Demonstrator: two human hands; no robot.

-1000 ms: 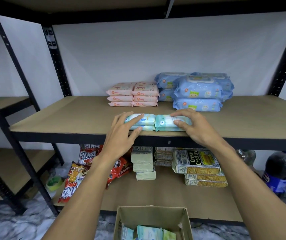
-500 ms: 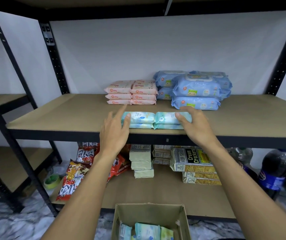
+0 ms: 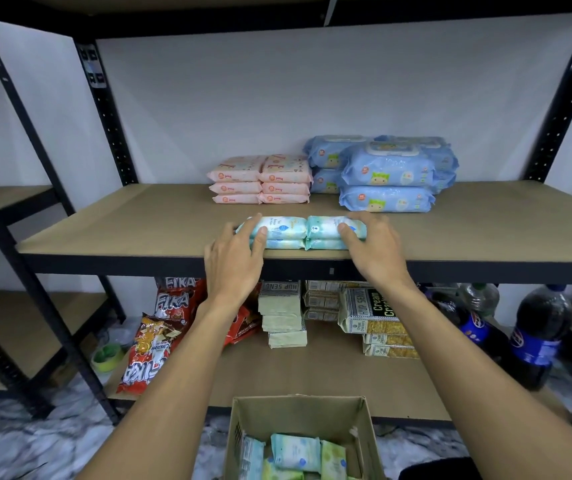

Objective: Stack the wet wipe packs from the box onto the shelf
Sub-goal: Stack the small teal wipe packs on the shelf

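Two short stacks of pale teal wet wipe packs stand side by side near the front of the middle shelf (image 3: pixel 132 230): a left stack (image 3: pixel 283 232) and a right stack (image 3: pixel 326 230). My left hand (image 3: pixel 234 261) presses the left stack's outer end with straight fingers, thumb on its front. My right hand (image 3: pixel 373 245) wraps the right stack's outer end, fingers over the top pack and thumb on its front. Below me an open cardboard box (image 3: pixel 298 412) holds several more teal and green packs (image 3: pixel 295 452).
Pink wipe packs (image 3: pixel 260 181) and larger blue wipe packs (image 3: pixel 386 176) are stacked at the back of the same shelf. On the lower shelf lie snack bags (image 3: pixel 153 341), cracker packets (image 3: pixel 371 313) and dark soda bottles (image 3: pixel 537 327). Black uprights frame the shelf.
Both hands have closed in on the outer ends of the two teal stacks, which now sit a little further back from the shelf's front edge. My view has shifted slightly.
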